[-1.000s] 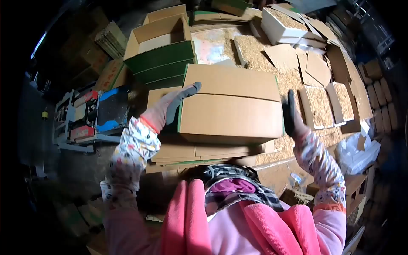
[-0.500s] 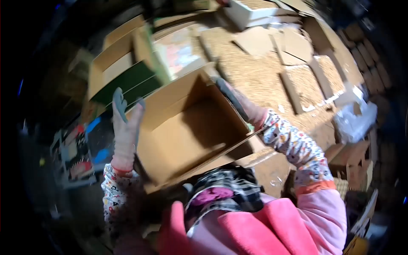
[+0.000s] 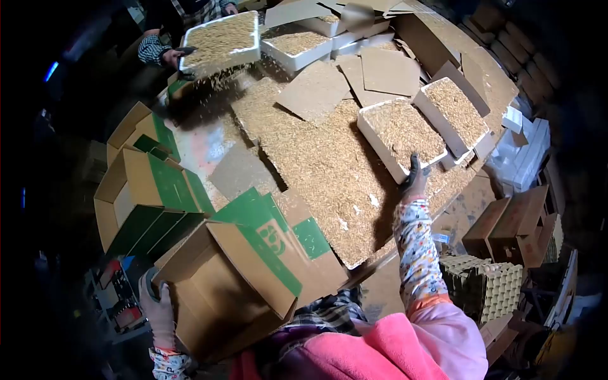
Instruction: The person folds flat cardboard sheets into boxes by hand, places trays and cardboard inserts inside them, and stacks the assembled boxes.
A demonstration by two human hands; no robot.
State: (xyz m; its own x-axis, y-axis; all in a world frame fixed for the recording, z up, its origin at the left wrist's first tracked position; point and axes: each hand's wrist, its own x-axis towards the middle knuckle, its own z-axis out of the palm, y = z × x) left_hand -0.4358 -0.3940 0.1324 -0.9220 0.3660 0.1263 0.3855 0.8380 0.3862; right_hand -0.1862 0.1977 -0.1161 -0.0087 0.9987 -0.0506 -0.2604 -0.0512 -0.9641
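Observation:
My left hand (image 3: 157, 307), gloved, grips the left edge of an open cardboard box (image 3: 218, 291), its thumb and fingers at the wall. The box is empty and tilted, with a green-printed flap toward the table. My right hand (image 3: 415, 180), also gloved, reaches out and holds the near edge of a white foam tray (image 3: 399, 136) full of light brown shavings. Its fingertips lie over the rim; the rest of its grip is hidden beneath. A second filled tray (image 3: 453, 114) stands right beside that one.
Shavings (image 3: 316, 164) cover much of the table. At the top left a co-worker's hand (image 3: 172, 58) holds a filled tray (image 3: 221, 41), spilling shavings. Green-sided boxes (image 3: 149, 196) stand left; cardboard sheets (image 3: 389, 73) lie behind. Egg trays (image 3: 500, 288) are at lower right.
The box has moved down and left, its opening now in view, with my left hand on it. My right hand has left the box and taken hold of a filled tray.

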